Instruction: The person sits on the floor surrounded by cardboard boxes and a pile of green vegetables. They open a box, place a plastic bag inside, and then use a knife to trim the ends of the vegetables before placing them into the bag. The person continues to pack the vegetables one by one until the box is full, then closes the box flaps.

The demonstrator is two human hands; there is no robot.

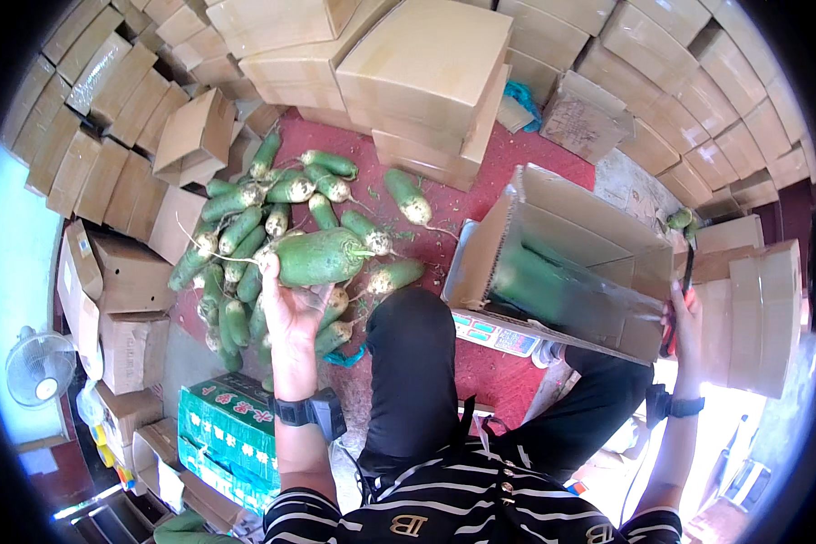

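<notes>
My left hand holds up a large green radish with a long thin root, above a heap of similar green radishes on the red floor covering. On the right, an open cardboard box stands on a digital scale; blurred green radishes lie inside it behind clear plastic. Beside the box's right edge, my right hand is closed around a tool with red and black handles and a dark blade pointing up. Its exact kind cannot be told.
Large closed cartons stand beyond the heap, and stacked cartons line the walls. A green printed box is at lower left, near a fan. Single radishes lie between heap and scale. More cartons stand at right.
</notes>
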